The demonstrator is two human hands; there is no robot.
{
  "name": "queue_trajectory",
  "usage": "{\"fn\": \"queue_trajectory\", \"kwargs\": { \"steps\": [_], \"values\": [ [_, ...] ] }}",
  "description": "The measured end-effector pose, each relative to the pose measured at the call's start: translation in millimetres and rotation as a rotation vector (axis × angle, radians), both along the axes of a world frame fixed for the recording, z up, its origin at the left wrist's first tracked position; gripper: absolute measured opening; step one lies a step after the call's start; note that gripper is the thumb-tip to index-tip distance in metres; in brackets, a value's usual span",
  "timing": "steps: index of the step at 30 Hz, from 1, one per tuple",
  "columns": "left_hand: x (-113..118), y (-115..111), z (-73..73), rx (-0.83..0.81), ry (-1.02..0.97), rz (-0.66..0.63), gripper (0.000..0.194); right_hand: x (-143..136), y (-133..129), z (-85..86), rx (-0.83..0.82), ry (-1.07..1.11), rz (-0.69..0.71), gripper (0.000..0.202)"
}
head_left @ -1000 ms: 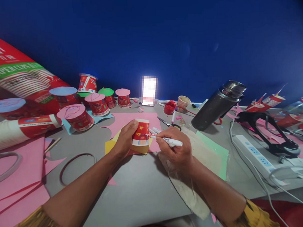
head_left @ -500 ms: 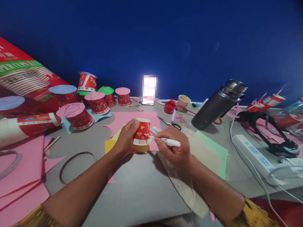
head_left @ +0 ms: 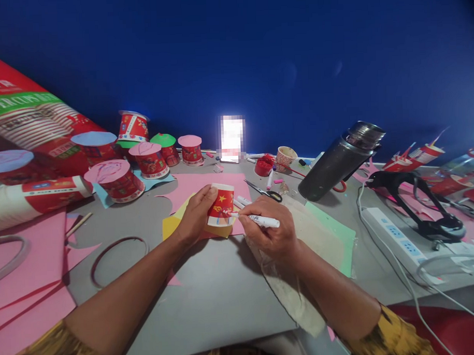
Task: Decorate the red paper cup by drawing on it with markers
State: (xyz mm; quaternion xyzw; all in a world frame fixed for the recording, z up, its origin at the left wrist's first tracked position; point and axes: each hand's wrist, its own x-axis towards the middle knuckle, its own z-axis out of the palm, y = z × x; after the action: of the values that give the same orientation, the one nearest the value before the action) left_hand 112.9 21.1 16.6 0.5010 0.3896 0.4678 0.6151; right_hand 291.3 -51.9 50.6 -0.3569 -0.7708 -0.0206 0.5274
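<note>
A red paper cup point(head_left: 224, 198) with a yellow star and a white rim is gripped from its left side by my left hand point(head_left: 197, 212). My fingers behind the cup are hidden. My right hand point(head_left: 272, 225) is closed around a white marker point(head_left: 266, 221), whose tip meets the cup's lower right side, where blue and red marks show. Under the cup lie yellow paper point(head_left: 172, 225) and pink paper point(head_left: 229, 179). Another white marker point(head_left: 243, 200) lies just beyond my right hand, and black scissors point(head_left: 272, 194) rest behind it.
Several paper-topped cups point(head_left: 115, 182) stand at the left, beside a stack of cups point(head_left: 47, 193) on its side. A dark thermos point(head_left: 339, 161) leans at the right. Beyond it are a power strip point(head_left: 396, 236) with cables and a black strap frame point(head_left: 428, 207). A bright phone point(head_left: 231, 139) stands at the back.
The whole view has shifted slightly. Both hands keep the same hold, and the marker tip stays at the cup's lower right side.
</note>
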Motion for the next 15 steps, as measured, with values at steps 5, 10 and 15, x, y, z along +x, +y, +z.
{"fn": "queue_trajectory", "kwargs": {
  "steps": [5, 10, 15],
  "values": [
    [-0.3, 0.4, -2.0, 0.023, 0.002, 0.002, 0.064, 0.5, -0.4, -0.1, -0.016, -0.008, -0.011, 0.016],
    [-1.5, 1.1, -4.0, 0.013, 0.005, 0.006, 0.062, 0.7, -0.5, -0.2, 0.017, 0.005, -0.03, 0.016],
    [-1.5, 0.7, -2.8, 0.009, 0.0, 0.003, 0.063, 0.0, -1.1, 0.9, 0.029, 0.018, -0.029, 0.015]
  ]
}}
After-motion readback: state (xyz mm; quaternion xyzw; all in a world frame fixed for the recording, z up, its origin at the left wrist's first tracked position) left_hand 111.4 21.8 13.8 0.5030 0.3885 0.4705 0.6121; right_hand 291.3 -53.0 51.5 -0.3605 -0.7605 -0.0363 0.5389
